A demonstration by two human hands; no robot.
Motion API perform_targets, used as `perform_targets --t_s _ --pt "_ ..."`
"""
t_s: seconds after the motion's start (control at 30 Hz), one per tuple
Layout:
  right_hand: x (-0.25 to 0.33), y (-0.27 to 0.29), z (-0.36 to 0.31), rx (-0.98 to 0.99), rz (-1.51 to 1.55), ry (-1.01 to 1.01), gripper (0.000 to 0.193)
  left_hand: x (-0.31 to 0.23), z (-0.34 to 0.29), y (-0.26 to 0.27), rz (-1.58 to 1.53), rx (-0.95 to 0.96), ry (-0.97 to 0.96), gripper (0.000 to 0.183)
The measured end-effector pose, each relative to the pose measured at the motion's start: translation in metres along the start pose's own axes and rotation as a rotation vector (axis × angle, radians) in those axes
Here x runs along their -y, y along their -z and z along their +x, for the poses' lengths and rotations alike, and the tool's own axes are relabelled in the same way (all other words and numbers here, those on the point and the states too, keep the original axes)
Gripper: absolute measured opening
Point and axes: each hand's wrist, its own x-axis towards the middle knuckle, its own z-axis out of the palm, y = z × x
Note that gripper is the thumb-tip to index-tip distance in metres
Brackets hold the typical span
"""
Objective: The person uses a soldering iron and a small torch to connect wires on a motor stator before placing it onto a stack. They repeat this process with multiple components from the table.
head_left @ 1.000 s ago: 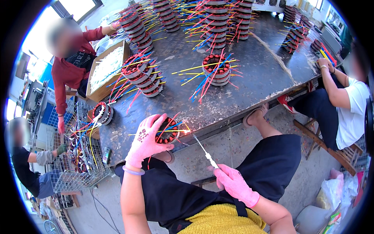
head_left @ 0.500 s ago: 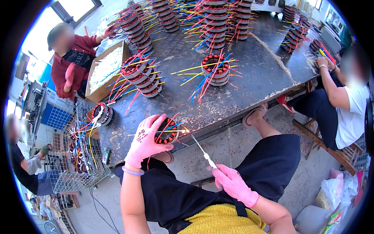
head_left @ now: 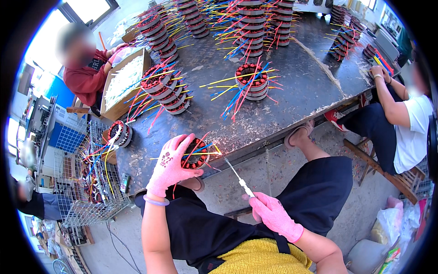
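My left hand (head_left: 171, 166), in a pink glove, grips a motor stator (head_left: 197, 160) at the table's near edge. Red windings line its ring, and red, blue and yellow leads stick out. My gloved right hand (head_left: 273, 214) is closed on a slim torch-like tool (head_left: 244, 186) with a white handle and a thin metal shaft. Its tip points at the lead ends right of the stator, where a small bright spot shows. A short yellow lead (head_left: 217, 149) stands just above that spot. I cannot tell whether the tip touches the leads.
Another stator (head_left: 252, 84) stands alone farther back on the dark table (head_left: 292, 86). Several stacks of stators (head_left: 166, 91) stand behind and left. A cardboard box (head_left: 125, 86) holds white strips. A wire basket (head_left: 91, 201) is at the left. Co-workers sit left and right.
The orange glow at the lead ends has shrunk to a small pale spot, and the yellow lead now tilts upward. My hands stay nearly still. The co-worker at the upper left leans toward the box.
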Motion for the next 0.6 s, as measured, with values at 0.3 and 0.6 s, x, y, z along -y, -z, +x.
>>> perform_targets --t_s 0.3,0.6 --pt "-0.017 0.003 0.003 -0.005 0.050 -0.013 0.034 0.003 0.001 0.002 -0.043 0.002 -0.036 0.097" --pt "-0.017 0.000 0.005 -0.009 0.182 -0.047 0.030 0.000 0.001 0.003 0.007 0.026 -0.052 0.090"
